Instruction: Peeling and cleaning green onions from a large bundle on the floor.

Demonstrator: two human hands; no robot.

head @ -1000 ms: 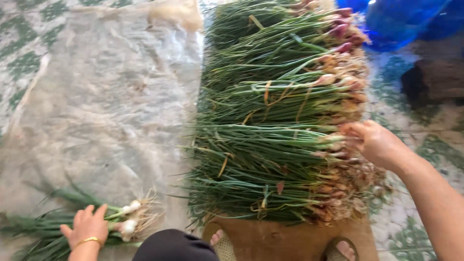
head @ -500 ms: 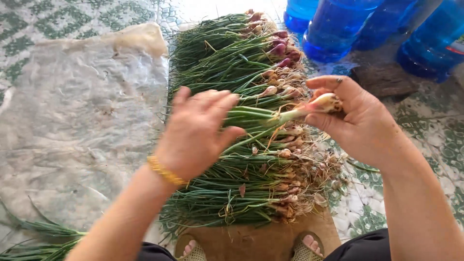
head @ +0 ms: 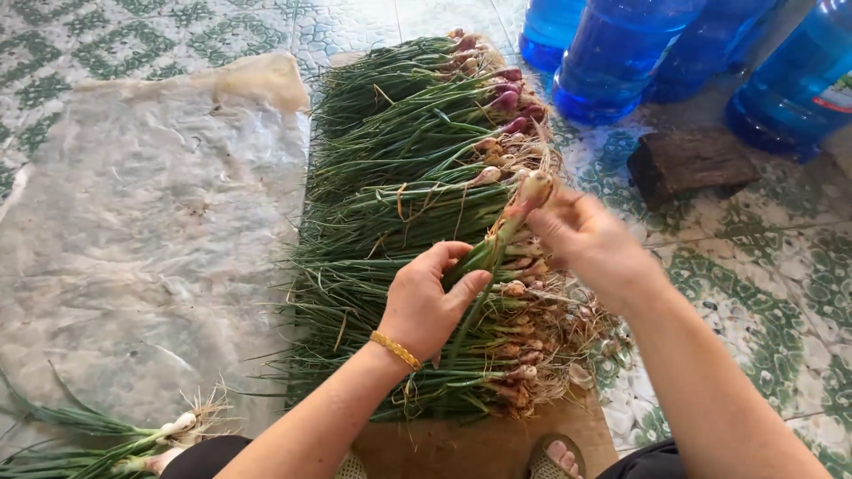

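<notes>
A big pile of green onions (head: 399, 168) with pinkish bulbs and roots lies on a brown board (head: 479, 448) on the floor. My left hand (head: 426, 302), with a gold bracelet at the wrist, grips the green stalks of one green onion (head: 506, 226) lifted above the pile. My right hand (head: 590, 244) pinches at the bulb end of that same onion, fingers on its skin just below the bulb.
A clear plastic sheet (head: 133, 239) covers the tiled floor at left, with a few cleaned onions (head: 115, 448) at its near corner. Blue water bottles (head: 621, 53) stand at the back right beside a dark wooden block (head: 688, 164). My sandalled foot (head: 559, 457) shows at the bottom.
My left hand has closed around the stalks of the lifted onion instead of hovering open over it. My right hand has shifted along the bulb end. The view has tilted a little.
</notes>
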